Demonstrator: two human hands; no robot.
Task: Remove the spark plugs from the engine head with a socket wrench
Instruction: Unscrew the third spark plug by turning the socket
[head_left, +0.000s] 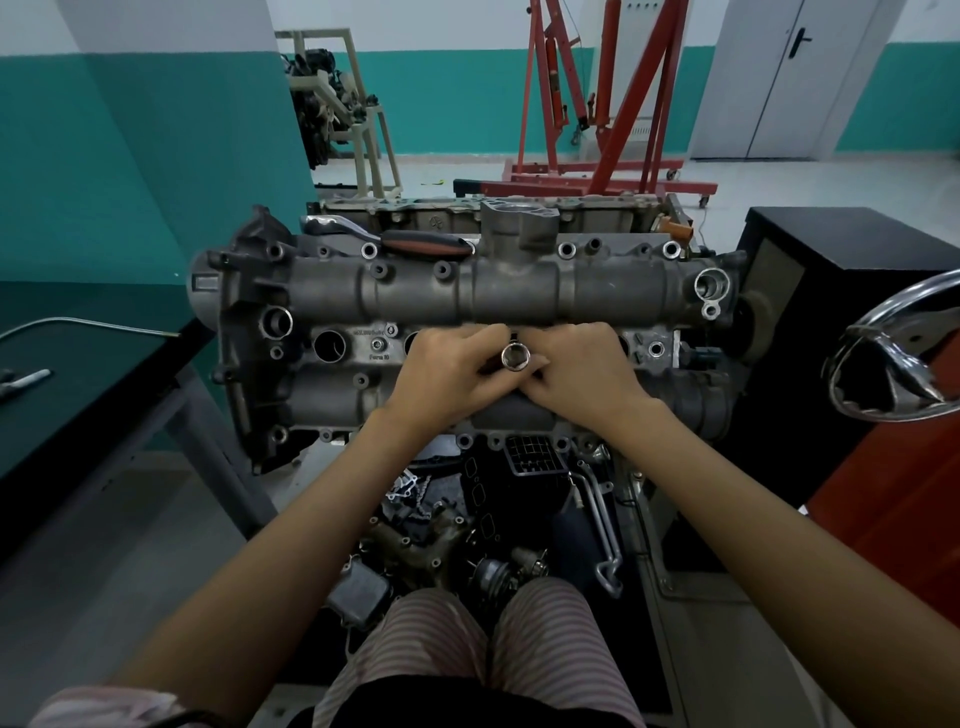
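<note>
Hands (452, 371) (582, 371) pinching socket (515, 357), over engine head (467, 291)

The engine head (467, 306) is dull grey metal, darker and grimy on its rounded covers. The socket (515, 357) shines bright silver. A ratchet handle (426, 245) lying on the far edge is black with an orange-red stripe (its head is chrome). The trousers (467, 654) are striped pink and grey. Behind, the wall (130, 171) is teal below and white above, and the engine hoist (613, 104) is red.
</note>
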